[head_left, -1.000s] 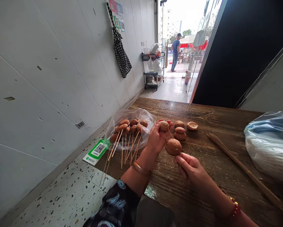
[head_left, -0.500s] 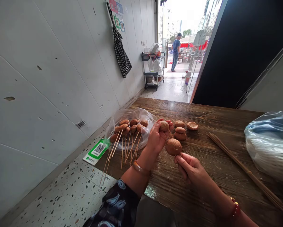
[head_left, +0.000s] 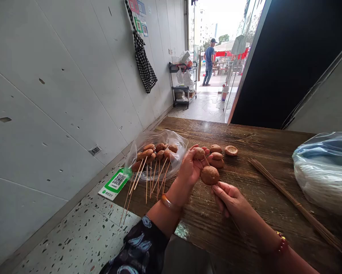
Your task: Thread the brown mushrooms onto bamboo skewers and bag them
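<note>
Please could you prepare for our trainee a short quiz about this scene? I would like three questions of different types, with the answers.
1. Multiple choice: relative to the right hand, where does the bundle of sticks lie?
A) to its left
B) to its right
C) in its palm
2. True or false: the right hand rests flat on the table.
3. Complete: the open plastic bag with the skewered caps lies to the ____ of the left hand.

Key:
1. B
2. False; its fingers pinch just below the larger brown cap.
3. left
</note>
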Tool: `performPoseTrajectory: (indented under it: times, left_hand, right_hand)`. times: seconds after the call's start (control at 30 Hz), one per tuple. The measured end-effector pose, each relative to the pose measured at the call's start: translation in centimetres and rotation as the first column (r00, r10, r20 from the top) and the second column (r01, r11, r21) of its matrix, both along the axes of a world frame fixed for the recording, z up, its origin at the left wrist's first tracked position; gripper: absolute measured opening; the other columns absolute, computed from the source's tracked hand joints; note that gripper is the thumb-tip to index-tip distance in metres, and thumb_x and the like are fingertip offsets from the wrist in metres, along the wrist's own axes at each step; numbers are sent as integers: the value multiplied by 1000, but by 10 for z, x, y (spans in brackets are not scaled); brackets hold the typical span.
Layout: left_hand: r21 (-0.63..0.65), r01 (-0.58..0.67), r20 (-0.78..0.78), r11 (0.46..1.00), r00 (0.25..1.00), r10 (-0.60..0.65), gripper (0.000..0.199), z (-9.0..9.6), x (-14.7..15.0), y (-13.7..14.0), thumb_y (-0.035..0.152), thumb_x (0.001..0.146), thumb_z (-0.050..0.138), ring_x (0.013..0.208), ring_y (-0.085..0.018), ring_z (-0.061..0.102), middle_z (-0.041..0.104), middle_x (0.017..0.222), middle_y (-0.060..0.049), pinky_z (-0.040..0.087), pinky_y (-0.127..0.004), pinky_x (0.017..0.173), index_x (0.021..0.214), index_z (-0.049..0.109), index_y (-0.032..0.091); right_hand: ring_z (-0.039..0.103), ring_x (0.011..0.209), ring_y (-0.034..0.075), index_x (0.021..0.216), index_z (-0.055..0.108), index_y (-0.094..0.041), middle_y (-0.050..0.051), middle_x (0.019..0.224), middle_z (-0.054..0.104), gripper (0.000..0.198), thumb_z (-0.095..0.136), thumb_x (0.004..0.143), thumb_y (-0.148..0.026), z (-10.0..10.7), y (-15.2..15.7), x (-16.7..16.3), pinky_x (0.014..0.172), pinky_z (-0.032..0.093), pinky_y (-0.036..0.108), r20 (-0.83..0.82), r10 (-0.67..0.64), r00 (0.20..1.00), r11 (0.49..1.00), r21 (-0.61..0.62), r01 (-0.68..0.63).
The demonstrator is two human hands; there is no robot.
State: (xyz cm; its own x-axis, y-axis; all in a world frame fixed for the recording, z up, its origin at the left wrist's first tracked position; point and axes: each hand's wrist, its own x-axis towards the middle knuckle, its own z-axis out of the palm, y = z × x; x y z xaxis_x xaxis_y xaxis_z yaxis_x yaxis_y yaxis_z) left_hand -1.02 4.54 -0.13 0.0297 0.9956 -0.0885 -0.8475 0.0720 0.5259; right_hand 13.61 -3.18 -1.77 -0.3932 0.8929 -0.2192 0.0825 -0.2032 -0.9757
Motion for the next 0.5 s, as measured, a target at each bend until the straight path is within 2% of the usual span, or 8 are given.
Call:
performPoseTrajectory:
  times: [0.17,0.33,0.4,0.5]
  left_hand:
    - [-55,-12,21,998,1000,13,14,1,0,1,18,85,55,83,-18,69,69,89,-7,53,-36,85,99,55,18]
    - [-107,-46,38,993,998,51,9,2,1,2,19,88,50,80,-17,68,68,84,-6,53,-31,75,96,55,18]
    - [-114,-53,49,992,997,59,8,1,1,2,19,88,51,80,-17,68,67,84,-5,53,-30,75,95,55,18]
    - [-102,-49,62,994,997,55,9,-1,3,2,17,86,53,81,-17,68,67,83,-5,53,-29,76,95,56,17]
  right_hand:
    - [42,34,9,72,47,-22,-7,46,51,40,52,87,-59,-1,7,11,37,29,22,123,-1,992,995,101,-11]
    - [52,40,13,94,55,-20,-5,52,57,39,51,88,-58,-3,17,24,44,38,25,337,-83,938,970,245,-2]
    - [59,51,15,103,56,-20,-1,64,65,41,54,86,-57,-3,20,25,52,44,28,396,-170,902,937,349,24]
    - [66,77,21,117,52,-21,9,98,69,48,59,84,-55,2,23,19,70,52,35,340,-312,887,862,494,114]
